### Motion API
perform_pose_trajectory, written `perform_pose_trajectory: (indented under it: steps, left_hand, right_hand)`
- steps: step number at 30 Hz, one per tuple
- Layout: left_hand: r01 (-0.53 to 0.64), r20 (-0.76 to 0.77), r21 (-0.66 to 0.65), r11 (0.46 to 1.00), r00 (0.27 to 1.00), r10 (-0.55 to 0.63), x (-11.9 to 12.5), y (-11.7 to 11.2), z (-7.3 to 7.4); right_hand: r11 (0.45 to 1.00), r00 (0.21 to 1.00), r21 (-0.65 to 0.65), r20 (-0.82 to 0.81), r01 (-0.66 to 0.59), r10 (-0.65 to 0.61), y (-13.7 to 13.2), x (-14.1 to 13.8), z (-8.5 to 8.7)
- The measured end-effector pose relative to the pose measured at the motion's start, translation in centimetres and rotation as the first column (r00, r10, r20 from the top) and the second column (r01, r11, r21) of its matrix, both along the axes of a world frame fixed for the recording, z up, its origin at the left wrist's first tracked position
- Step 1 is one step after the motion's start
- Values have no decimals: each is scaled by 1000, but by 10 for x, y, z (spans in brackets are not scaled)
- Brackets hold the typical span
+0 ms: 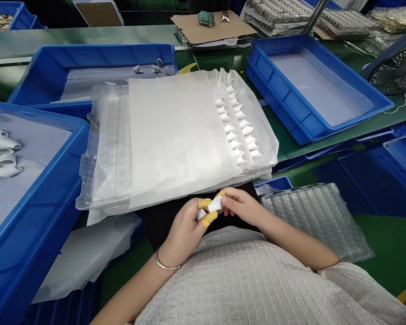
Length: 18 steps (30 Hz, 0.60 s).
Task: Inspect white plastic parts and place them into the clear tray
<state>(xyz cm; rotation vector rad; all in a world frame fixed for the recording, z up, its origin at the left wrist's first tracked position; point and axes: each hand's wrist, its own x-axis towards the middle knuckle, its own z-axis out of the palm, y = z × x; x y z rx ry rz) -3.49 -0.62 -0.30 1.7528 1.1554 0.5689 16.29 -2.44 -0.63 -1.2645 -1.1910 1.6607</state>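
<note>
Close to my body, my left hand (pixel 192 219) and my right hand (pixel 238 205) meet around a small white tubular piece (pixel 215 204). Yellow finger cots cover some fingertips. A second whitish piece (pixel 200 214) shows in my left hand, partly hidden by the fingers. Just beyond the hands lies a clear plastic tray (pixel 104 140) with a white paper sheet (pixel 179 131) over much of it. Two rows of similar white pieces (pixel 235 144) stand along the sheet's right side.
At left, a blue bin (pixel 71 149) holds several white tubular pieces (pixel 2 153). Another blue bin (pixel 101 52) with a few pieces is behind the tray. Stacked blue bins (pixel 284 85) and a black fan (pixel 399 70) stand at right. An empty-celled clear tray (pixel 311 221) lies below.
</note>
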Motion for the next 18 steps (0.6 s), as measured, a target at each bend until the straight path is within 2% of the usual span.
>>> perform_pose_trajectory:
  steps: [6,12,14,18]
  left_hand:
    - [16,-65,59,998,998,-12,0,0,0]
    - [90,-127,135,987,989,-73,2,0,4]
    - [93,-98,120,988,992,-81,3,-1,5]
    - [64,-45,77,995,997,-60,2,-2,6]
  right_hand:
    - [986,983,161,182,-29,-1,-2,-4,9]
    - [954,915,293,398,-58,-67,-2,-8,14]
    - [964,937,263,344,-29,-66,-1,-8,13]
    - [995,991,44,98,85,-89,3,-4,3]
